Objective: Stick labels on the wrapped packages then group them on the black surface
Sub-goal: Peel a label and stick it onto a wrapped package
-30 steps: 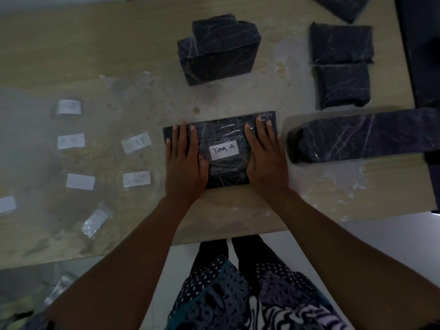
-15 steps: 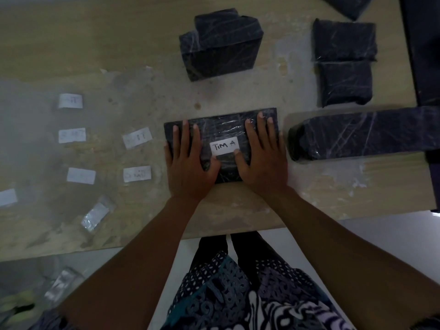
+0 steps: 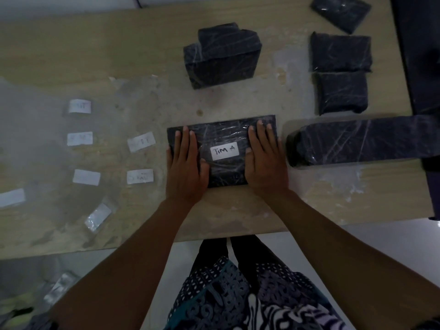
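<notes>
Pressing flat: left hand [image 3: 184,170], right hand [image 3: 265,163] on package [image 3: 223,133] (labelled).

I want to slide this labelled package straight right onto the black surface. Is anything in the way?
Yes. The long wrapped package lies just right of the labelled package, between it and the black surface.

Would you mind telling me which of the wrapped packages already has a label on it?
The flat package under both hands; its white label reads "TIM A". No label shows on the others.
</notes>
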